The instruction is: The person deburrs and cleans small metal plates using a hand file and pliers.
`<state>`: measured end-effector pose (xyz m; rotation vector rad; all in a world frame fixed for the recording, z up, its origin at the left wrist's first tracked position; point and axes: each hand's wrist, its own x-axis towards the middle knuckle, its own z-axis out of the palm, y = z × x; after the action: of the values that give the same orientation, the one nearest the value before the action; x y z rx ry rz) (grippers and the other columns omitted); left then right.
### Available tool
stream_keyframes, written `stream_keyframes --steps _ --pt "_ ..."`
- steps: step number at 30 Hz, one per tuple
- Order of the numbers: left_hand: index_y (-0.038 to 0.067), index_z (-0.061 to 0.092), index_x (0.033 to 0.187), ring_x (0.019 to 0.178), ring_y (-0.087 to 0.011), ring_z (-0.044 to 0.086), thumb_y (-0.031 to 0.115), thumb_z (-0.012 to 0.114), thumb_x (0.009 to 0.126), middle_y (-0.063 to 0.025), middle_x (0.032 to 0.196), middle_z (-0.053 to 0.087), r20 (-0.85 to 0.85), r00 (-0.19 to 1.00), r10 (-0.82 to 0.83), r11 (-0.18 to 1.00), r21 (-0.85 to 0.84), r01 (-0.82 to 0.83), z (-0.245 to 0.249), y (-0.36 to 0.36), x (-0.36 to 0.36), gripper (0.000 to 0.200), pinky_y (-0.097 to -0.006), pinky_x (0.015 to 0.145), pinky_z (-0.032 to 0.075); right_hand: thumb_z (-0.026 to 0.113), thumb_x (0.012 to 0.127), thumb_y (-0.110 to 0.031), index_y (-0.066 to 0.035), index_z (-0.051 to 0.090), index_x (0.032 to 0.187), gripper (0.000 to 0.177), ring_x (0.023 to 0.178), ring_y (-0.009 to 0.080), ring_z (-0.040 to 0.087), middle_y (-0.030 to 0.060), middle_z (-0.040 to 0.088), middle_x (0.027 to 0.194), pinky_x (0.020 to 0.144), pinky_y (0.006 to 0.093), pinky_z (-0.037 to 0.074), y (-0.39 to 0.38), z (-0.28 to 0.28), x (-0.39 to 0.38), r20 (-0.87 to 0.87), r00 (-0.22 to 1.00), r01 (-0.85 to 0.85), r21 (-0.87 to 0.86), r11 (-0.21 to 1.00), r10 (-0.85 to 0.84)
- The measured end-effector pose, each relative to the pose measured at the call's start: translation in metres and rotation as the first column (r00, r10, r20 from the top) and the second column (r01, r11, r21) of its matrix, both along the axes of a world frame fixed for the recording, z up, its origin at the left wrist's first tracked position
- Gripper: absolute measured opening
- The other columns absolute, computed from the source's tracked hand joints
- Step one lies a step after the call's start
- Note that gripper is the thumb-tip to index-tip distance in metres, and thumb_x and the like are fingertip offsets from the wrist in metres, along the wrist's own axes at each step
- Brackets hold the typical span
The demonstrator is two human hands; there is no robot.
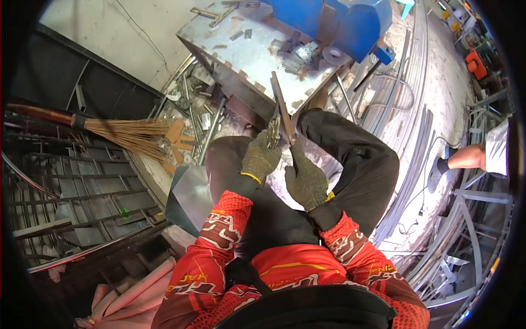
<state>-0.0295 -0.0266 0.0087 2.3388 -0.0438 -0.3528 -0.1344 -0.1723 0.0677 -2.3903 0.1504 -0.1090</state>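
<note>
Both my hands wear dark knit gloves with yellow cuffs. My left hand (262, 155) is closed around several small metal pieces (273, 131), which stick up past its fingers. My right hand (306, 178) is wrapped round the lower end of a long, narrow brown metal bar (281, 103). The bar points up and slightly left, its far end in front of the metal table (255, 66). The two hands are close together but apart, between my knees.
Small metal plates (300, 57) and a round disc (333, 54) lie on the table. A broom (123, 130) and metal grilles (82, 192) are at left. Long metal strips (408, 109) run along the floor at right, near another person's leg (466, 158).
</note>
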Motion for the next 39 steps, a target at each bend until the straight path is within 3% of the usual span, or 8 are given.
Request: stream_keyframes --steps 7,12,14,18,28,31,36,39 --pt "0.011 0.065 0.133 0.119 -0.049 0.064 0.024 0.071 0.087 -0.0275 0.123 0.07 0.06 0.99 -0.131 0.986 -0.092 0.136 -0.036 0.009 0.013 0.048 -0.0546 0.098 0.054 0.058 0.098 -0.026 -0.01 0.042 0.16 0.066 0.089 0.049 0.072 0.0304 0.073 0.108 0.076 0.0575 0.056 -0.018 0.025 0.101 -0.016 0.999 -0.049 0.0 0.999 0.049" --pt "0.002 0.062 0.111 0.083 -0.0326 0.071 0.016 0.066 0.09 -0.015 0.086 0.066 0.173 0.967 -0.188 0.916 -0.324 0.236 -0.026 0.009 0.015 0.026 -0.0443 0.073 0.057 0.058 0.099 -0.023 -0.011 0.048 0.15 0.054 0.091 0.0517 0.071 0.0309 0.072 0.099 0.078 0.0565 0.057 -0.033 0.054 0.085 0.074 0.995 0.051 0.131 0.99 -0.061" --pt "0.002 0.058 0.102 0.062 -0.0203 0.062 0.013 0.064 0.091 -0.0069 0.077 0.056 -0.378 0.907 -0.188 0.834 -0.548 -0.055 0.018 0.004 0.015 0.016 -0.038 0.054 0.053 0.06 0.099 -0.022 -0.009 0.044 0.157 0.062 0.101 0.0511 0.07 0.0311 0.072 0.111 0.085 0.0539 0.057 -0.044 0.046 0.056 0.048 0.993 0.1 0.165 0.981 -0.109" --pt "0.003 0.056 0.101 0.05 -0.02 0.058 0.012 0.064 0.092 -0.0078 0.076 0.058 -0.445 0.875 -0.19 0.806 -0.58 -0.12 0.003 0.001 0.018 0.016 -0.0357 0.047 0.053 0.065 0.096 -0.014 -0.004 0.042 0.159 0.067 0.116 0.0479 0.068 0.0277 0.068 0.133 0.095 0.0508 0.056 -0.059 0.036 0.016 0.125 0.988 0.075 0.082 0.994 -0.085" --pt "0.002 0.056 0.103 0.051 -0.0202 0.058 0.013 0.064 0.092 -0.0081 0.077 0.058 -0.454 0.867 -0.207 0.808 -0.578 -0.11 0.013 0.001 0.017 0.017 -0.0365 0.047 0.055 0.066 0.096 -0.011 -0.006 0.049 0.157 0.063 0.127 0.0429 0.065 0.026 0.066 0.139 0.103 0.0461 0.054 -0.053 0.025 -0.008 0.12 0.992 0.027 0.139 0.99 -0.044" --pt "0.003 0.055 0.105 0.053 -0.0199 0.059 0.012 0.065 0.093 -0.0073 0.077 0.057 -0.458 0.863 -0.212 0.794 -0.596 -0.121 0.013 -0.001 0.016 0.018 -0.0364 0.047 0.055 0.068 0.094 -0.008 -0.007 0.052 0.156 0.064 0.121 0.0423 0.068 0.0256 0.067 0.135 0.099 0.0452 0.057 -0.052 0.018 -0.01 0.274 0.961 -0.049 0.07 0.996 0.028" --pt "0.002 0.058 0.116 0.053 -0.0213 0.058 0.014 0.063 0.094 -0.0074 0.076 0.057 -0.389 0.906 -0.169 0.768 -0.628 -0.126 0.013 -0.003 0.01 0.025 -0.0373 0.046 0.054 0.071 0.091 -0.008 -0.012 0.053 0.156 0.068 0.091 0.0371 0.073 0.0166 0.071 0.106 0.074 0.0447 0.06 -0.042 0.02 -0.033 0.161 0.985 -0.046 -0.112 0.993 0.064" --pt "0.008 0.058 0.106 0.056 -0.0141 0.055 0.007 0.065 0.089 -0.0007 0.079 0.053 -0.441 0.875 -0.201 0.778 -0.614 -0.131 0.016 -0.003 0.009 0.018 -0.0321 0.046 0.056 0.072 0.088 -0.008 -0.014 0.053 0.156 0.07 0.08 0.0359 0.07 0.0136 0.067 0.097 0.067 0.0447 0.058 -0.036 0.011 -0.025 0.118 0.993 -0.005 -0.188 0.982 0.028"
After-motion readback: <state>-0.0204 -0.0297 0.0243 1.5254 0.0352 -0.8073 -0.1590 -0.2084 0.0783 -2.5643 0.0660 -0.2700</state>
